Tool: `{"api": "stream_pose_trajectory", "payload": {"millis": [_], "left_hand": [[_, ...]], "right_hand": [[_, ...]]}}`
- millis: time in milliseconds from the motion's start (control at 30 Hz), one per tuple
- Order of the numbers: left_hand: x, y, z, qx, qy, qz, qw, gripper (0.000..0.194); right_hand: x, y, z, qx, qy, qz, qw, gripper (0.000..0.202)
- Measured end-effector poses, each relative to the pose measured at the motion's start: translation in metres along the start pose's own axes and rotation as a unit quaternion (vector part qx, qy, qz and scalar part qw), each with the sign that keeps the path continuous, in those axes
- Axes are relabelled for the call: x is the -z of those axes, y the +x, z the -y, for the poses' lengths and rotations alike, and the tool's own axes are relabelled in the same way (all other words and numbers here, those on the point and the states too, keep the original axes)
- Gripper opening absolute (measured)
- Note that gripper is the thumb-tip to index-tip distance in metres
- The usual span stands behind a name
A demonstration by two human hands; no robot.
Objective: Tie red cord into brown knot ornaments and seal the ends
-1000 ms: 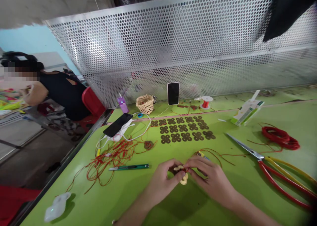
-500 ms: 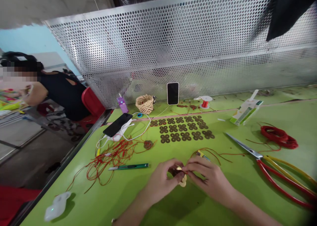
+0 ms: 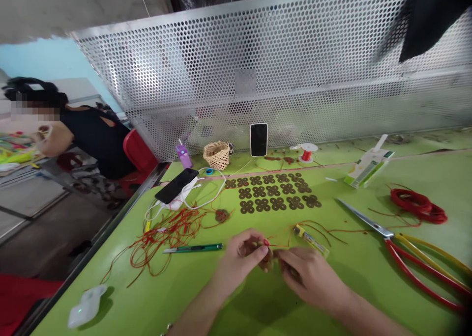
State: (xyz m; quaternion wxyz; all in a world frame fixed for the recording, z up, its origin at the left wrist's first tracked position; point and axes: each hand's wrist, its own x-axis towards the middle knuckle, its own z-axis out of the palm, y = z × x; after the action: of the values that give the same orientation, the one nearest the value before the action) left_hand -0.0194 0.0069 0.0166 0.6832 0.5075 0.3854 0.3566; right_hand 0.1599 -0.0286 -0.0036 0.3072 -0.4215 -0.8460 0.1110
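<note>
My left hand (image 3: 245, 255) pinches a small brownish coin piece (image 3: 266, 262) with red cord at its top, near the front middle of the green table. Thin orange-red cord ends (image 3: 278, 245) stick out to the right of it. Close beside the piece, my right hand (image 3: 308, 272) has its fingers pressed together; what lies between them is too small to make out. Just beyond the right hand lies a yellow-labelled tube (image 3: 310, 239). Rows of dark coin clusters (image 3: 275, 191) lie flat farther back.
Large scissors (image 3: 385, 233) and a red cord coil (image 3: 418, 205) lie right. Left are a green cutter (image 3: 193, 248), tangled red cord (image 3: 165, 238) and a black phone (image 3: 176, 185). Behind stand a basket (image 3: 217, 155), a spool (image 3: 307, 153) and a carton (image 3: 368, 166). A person (image 3: 96, 134) sits far left.
My right hand has moved slightly down, uncovering more of the yellow-labelled tube. The held piece has turned from its pale side to a darker one, and its red cord now shows.
</note>
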Motion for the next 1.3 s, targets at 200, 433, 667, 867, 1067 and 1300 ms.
{"api": "stream_pose_trajectory", "payload": {"millis": [200, 433, 667, 867, 1067, 1300], "left_hand": [[-0.004, -0.002, -0.003, 0.019, -0.050, 0.015, 0.998, 0.033], [-0.006, -0.003, -0.006, 0.045, -0.078, 0.025, 0.996, 0.035], [-0.006, -0.003, -0.007, 0.062, -0.070, 0.003, 0.996, 0.036], [-0.008, -0.001, -0.002, 0.084, -0.070, 0.012, 0.994, 0.039], [-0.007, 0.001, 0.012, 0.092, -0.074, 0.027, 0.993, 0.042], [-0.012, -0.003, 0.007, 0.094, -0.057, 0.042, 0.993, 0.039]], "right_hand": [[-0.008, 0.001, -0.008, -0.101, 0.044, -0.009, 0.994, 0.027], [-0.007, 0.004, -0.006, -0.147, 0.132, 0.056, 0.979, 0.020], [0.005, 0.007, -0.007, -0.163, 0.135, -0.006, 0.977, 0.017], [0.012, 0.009, -0.004, -0.193, 0.180, -0.041, 0.964, 0.015], [0.006, 0.016, -0.009, -0.292, 0.429, -0.055, 0.853, 0.032], [0.002, 0.021, -0.008, -0.297, 0.482, -0.040, 0.823, 0.028]]}}
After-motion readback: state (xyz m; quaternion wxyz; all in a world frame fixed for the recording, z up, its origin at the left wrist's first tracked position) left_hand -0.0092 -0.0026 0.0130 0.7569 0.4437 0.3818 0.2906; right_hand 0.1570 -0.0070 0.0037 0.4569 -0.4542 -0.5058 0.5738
